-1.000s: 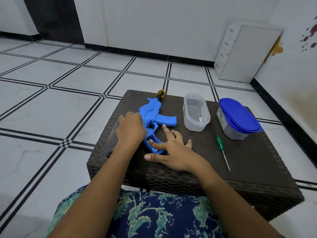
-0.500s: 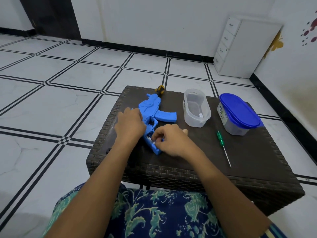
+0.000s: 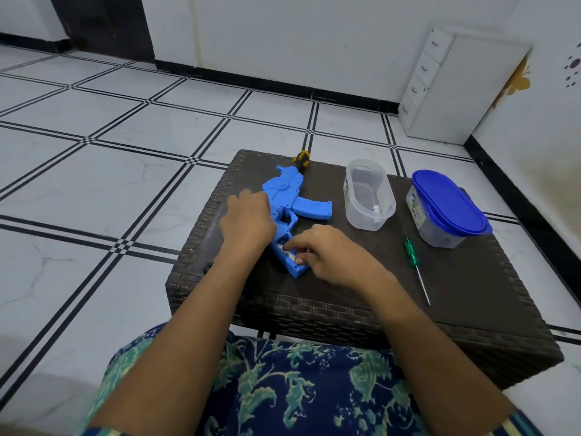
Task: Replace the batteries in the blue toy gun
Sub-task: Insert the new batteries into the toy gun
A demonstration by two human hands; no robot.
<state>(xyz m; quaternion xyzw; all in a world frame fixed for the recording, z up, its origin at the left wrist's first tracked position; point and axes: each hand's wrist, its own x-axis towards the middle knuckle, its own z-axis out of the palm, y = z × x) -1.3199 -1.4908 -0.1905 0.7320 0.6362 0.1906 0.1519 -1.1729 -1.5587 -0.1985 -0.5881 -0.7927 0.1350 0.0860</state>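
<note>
The blue toy gun [image 3: 301, 202] lies flat on the dark woven table [image 3: 471, 278], muzzle pointing away from me. My left hand [image 3: 248, 221] covers its middle with curled fingers and holds it down. The battery compartment in the stock is open, and a whitish battery [image 3: 287, 253] shows inside it. My right hand [image 3: 330, 256] is at that compartment, with forefinger and thumb curled in and pinching the battery.
A clear open tub [image 3: 367, 196] with a small white item stands right of the gun, then a blue-lidded tub [image 3: 446, 206]. A green screwdriver [image 3: 412, 253] lies in front of them. A yellow-black tool handle [image 3: 301, 158] lies at the muzzle. A white drawer unit [image 3: 456, 89] stands far right.
My right hand went from lying flat with spread fingers over the stock to curled fingertips at the battery compartment. My left hand has stayed on the gun.
</note>
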